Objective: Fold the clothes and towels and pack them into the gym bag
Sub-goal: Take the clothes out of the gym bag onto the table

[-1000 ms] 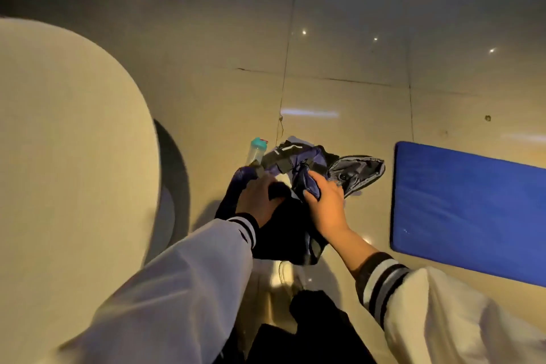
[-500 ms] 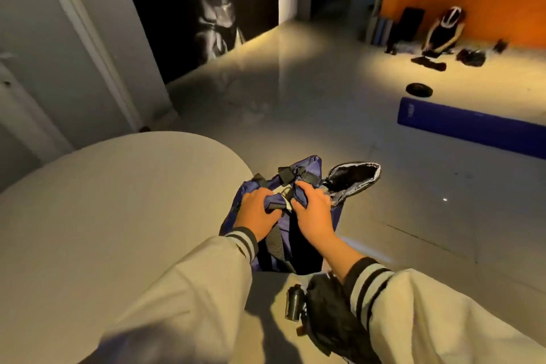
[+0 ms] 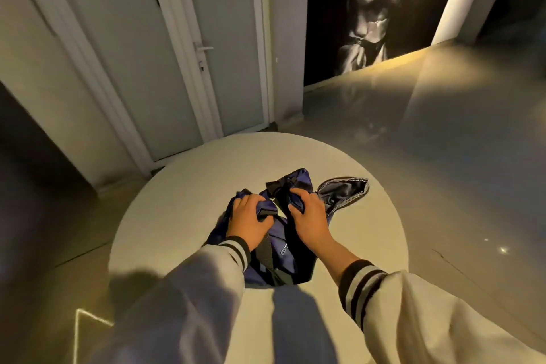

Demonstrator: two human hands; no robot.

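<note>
At lower centre of the frame, the navy gym bag (image 3: 291, 257) sits on the round white table (image 3: 206, 186). Its fabric is bunched in the left hand (image 3: 249, 219), whose grip is closed on it; the right hand (image 3: 308, 217) grips the black handle straps (image 3: 274, 186). Better to pull the 2 sides apart evenly, base flat, so the mouth gapes for packing.

Matt navy cloth gym bag (image 3: 283, 257) lies on a smooth matt table (image 3: 189, 216); floor (image 3: 443, 133) glossy.
</note>
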